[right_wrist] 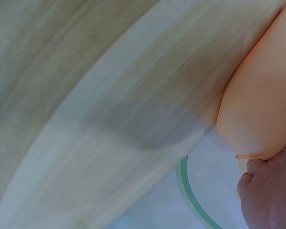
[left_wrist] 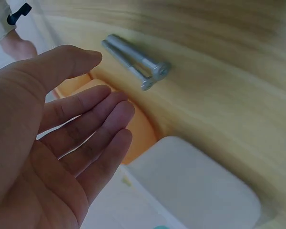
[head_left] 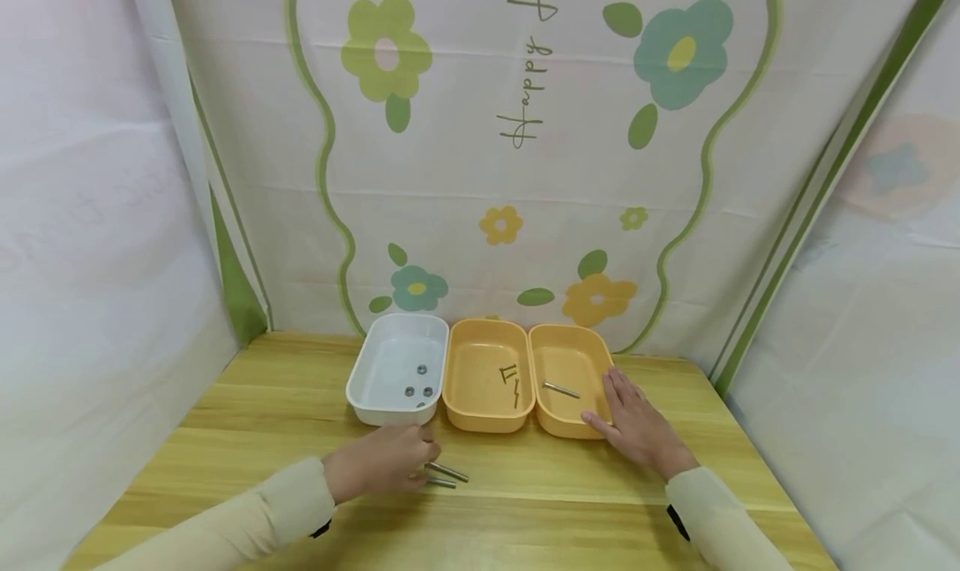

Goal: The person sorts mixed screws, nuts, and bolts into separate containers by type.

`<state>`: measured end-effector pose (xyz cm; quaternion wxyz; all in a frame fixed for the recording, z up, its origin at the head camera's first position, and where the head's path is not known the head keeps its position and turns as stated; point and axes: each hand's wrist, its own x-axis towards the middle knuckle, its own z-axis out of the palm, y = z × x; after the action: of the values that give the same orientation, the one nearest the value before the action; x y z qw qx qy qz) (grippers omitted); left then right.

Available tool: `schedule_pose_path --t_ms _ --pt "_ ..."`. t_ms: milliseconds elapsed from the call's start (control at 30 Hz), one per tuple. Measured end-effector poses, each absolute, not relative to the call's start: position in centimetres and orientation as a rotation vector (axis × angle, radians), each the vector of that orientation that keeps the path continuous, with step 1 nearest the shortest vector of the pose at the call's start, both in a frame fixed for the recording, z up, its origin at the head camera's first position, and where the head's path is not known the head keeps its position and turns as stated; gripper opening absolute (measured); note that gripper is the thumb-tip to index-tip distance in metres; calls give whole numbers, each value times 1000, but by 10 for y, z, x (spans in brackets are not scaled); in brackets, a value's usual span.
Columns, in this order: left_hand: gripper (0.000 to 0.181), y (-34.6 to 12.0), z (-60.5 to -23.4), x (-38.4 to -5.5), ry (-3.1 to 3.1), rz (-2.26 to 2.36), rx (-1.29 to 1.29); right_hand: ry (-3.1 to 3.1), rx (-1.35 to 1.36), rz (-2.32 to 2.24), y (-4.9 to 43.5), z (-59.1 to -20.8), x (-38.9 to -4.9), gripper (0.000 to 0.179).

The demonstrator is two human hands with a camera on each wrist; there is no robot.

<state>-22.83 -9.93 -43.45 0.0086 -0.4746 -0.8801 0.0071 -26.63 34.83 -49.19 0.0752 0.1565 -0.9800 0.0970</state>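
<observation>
Two silver bolts lie side by side on the table in front of the trays; in the left wrist view both bolts (left_wrist: 136, 58) show whole, heads included. My left hand (head_left: 386, 461) hovers right beside these bolts (head_left: 447, 472), covering their head ends in the head view. Its palm (left_wrist: 43, 167) and loosely bent fingers hold nothing, and a gap separates thumb from fingertips. My right hand (head_left: 637, 421) rests on the near right corner of the right yellow tray (head_left: 573, 425), fingers along its side and thumb at the front rim. A single bolt (head_left: 561, 390) lies inside that tray.
A white tray (head_left: 367, 403) with several nuts (head_left: 422, 370) stands at the left of the row. The middle yellow tray (head_left: 487, 423) contains several small screws (head_left: 509, 373). Behind the trays hangs a flowered cloth (head_left: 450, 162), and cloth walls flank the wooden table (head_left: 585, 521).
</observation>
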Motion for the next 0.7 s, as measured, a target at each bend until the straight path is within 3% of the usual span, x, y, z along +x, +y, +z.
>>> schedule_pose_path --t_ms 700 --pt "20 -112 -473 -233 -2825 -325 -1439 -2941 468 297 347 -492 -265 94"
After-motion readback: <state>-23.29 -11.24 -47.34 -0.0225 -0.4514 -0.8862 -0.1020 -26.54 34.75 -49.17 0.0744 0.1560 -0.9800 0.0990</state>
